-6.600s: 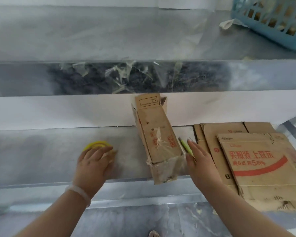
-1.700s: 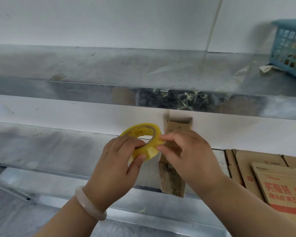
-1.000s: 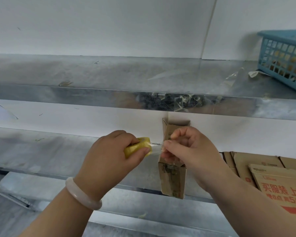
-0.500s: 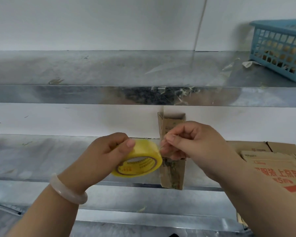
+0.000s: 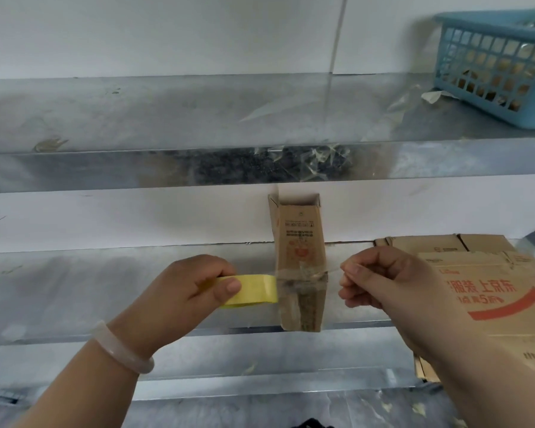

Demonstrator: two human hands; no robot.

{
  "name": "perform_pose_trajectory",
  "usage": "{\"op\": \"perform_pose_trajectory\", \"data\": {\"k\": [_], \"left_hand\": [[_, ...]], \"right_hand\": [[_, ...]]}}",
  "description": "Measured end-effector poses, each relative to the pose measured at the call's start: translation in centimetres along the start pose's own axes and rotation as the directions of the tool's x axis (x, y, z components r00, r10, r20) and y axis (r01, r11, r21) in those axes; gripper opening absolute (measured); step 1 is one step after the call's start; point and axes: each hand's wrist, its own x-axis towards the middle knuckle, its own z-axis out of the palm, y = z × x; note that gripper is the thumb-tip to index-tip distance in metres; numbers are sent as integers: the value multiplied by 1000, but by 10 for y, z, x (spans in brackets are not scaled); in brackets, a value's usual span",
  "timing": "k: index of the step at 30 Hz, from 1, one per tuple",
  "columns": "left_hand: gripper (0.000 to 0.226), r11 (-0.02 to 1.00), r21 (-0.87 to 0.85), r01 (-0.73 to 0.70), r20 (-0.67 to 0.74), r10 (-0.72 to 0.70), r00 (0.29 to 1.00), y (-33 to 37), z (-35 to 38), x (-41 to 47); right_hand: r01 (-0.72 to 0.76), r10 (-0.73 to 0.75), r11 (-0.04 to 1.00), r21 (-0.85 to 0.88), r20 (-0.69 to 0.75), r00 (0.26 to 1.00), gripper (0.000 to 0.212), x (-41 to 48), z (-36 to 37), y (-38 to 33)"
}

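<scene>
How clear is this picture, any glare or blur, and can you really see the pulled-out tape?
Head view: light is soft and even, with no hard shadows; the metal shelf edge gives dull reflections; the tape strip between the yellow roll and the right hand shows only as faint glints across the box; the blue basket at top right looks blurred.

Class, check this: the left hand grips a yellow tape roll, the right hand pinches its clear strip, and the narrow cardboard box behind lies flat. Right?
No: the head view shows the narrow cardboard box standing upright, not flat. Left hand, right hand, yellow tape roll and clear strip are as stated.
</scene>
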Motion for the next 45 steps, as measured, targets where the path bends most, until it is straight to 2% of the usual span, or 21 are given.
{"op": "perform_pose_trajectory", "data": {"k": [2, 4, 6, 9, 13, 20, 26, 35, 36, 38, 41, 43, 45], "left_hand": [[49, 999, 30, 32, -9, -32, 999, -2, 2, 0], [42, 979, 199, 44, -69, -31, 997, -2, 6, 4], [43, 927, 372, 40, -112, 2, 994, 0, 10, 9], [55, 904, 422, 73, -115, -26, 993, 0, 16, 16], [64, 883, 461, 94, -90, -58, 994, -7, 27, 22], [62, 893, 437, 107, -63, -89, 994, -18, 32, 35], [67, 950, 288, 123, -6, -126, 992, -12, 41, 41], [71, 952, 293, 91, 99, -125, 987, -22, 50, 48], [71, 952, 292, 92, 100, -126, 987, -24, 51, 49], [71, 954, 287, 89, 100, -123, 987, -27, 51, 48], [70, 959, 272, 84, 96, -113, 989, -28, 51, 48], [70, 961, 264, 83, 89, -110, 990, -28, 51, 49], [71, 963, 251, 93, 82, -117, 990, -29, 51, 50]], "right_hand": [[-5, 5, 1000, -10, -3, 1000, 14, 0, -1, 5], [-30, 30, 999, 14, -34, 999, 12, 3, -2, 13], [-51, 53, 998, 28, -67, 996, 9, 8, -5, 20], [-95, 97, 995, 27, -81, 992, 6, 16, -8, 30], [-206, 214, 972, 114, -62, 975, 8, 23, -5, 45], [-265, 285, 934, 239, -52, 957, 9, 33, 0, 58], [-366, 384, 859, 358, 23, 923, 10, 35, 3, 70], [-472, 478, 767, 434, 103, 872, 3, 42, 15, 85], [-485, 483, 754, 443, 125, 866, 9, 43, 15, 86], [-513, 490, 741, 434, 173, 854, 19, 44, 14, 89], [-548, 502, 726, 415, 226, 835, 15, 47, 11, 92], [-540, 500, 760, 362, 205, 841, 7, 50, 6, 93], [-490, 476, 845, 215, 120, 872, 13, 50, 2, 95]]}}
